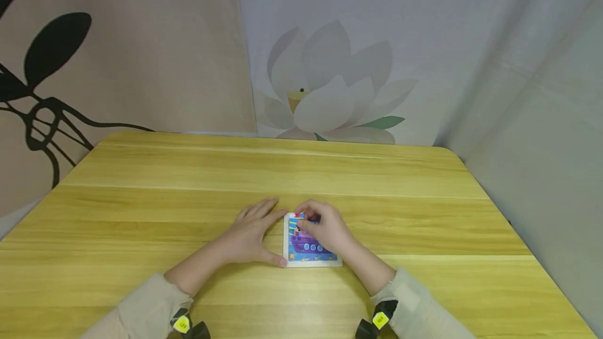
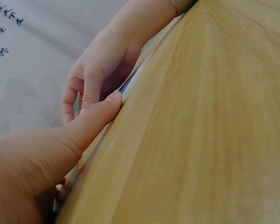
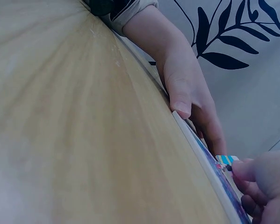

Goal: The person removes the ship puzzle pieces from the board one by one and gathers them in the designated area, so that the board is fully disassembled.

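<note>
A flat white-bordered picture board (image 1: 313, 257) with a purple and blue design lies on the table. My left hand (image 1: 249, 234) rests along its left edge, thumb at the lower left corner and fingers spread near the upper left. Over the board's upper part, my right hand (image 1: 327, 228) pinches a small striped piece (image 3: 227, 159) between thumb and fingers. In the right wrist view, that piece is tilted up from the board (image 3: 196, 144). The left wrist view shows the left thumb against the board's edge (image 2: 135, 78); the right hand's palm hides much of the board's right side.
The wooden table (image 1: 188, 171) extends around the board. Behind it hangs a pale curtain (image 1: 188, 56) with flower and leaf prints, and another pale curtain (image 1: 542, 119) stands along the right side.
</note>
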{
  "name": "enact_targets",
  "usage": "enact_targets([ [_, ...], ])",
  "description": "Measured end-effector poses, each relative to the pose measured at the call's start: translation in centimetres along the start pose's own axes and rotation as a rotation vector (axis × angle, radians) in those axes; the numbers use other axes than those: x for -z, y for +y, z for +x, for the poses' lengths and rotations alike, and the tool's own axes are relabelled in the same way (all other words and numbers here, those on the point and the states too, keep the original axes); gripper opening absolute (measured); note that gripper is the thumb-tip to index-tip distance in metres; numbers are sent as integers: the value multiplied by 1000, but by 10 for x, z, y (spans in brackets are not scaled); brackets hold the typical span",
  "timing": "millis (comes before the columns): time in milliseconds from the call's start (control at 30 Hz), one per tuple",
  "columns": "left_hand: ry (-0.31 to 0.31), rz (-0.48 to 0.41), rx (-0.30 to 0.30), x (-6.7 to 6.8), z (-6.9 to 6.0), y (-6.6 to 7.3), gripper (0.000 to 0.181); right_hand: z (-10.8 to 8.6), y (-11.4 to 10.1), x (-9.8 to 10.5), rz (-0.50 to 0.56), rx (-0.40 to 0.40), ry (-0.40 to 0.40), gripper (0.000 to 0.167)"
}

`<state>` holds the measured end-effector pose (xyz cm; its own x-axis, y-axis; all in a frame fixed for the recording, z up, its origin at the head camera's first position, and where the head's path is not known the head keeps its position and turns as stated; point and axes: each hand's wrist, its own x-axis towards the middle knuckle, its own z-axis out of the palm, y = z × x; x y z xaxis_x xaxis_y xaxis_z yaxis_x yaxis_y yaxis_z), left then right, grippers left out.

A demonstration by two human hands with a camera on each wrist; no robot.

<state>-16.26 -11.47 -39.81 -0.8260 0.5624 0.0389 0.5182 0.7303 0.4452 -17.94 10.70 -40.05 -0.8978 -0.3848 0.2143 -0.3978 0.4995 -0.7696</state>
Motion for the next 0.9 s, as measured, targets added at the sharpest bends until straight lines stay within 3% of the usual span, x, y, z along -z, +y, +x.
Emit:
enact_targets([
  [500, -3, 4, 13, 1, 0, 1, 117, 2, -6, 12, 159, -119, 7, 15],
  [900, -8, 1, 14, 0, 0, 1, 116, -3, -1, 32, 163, -141, 82, 13],
])
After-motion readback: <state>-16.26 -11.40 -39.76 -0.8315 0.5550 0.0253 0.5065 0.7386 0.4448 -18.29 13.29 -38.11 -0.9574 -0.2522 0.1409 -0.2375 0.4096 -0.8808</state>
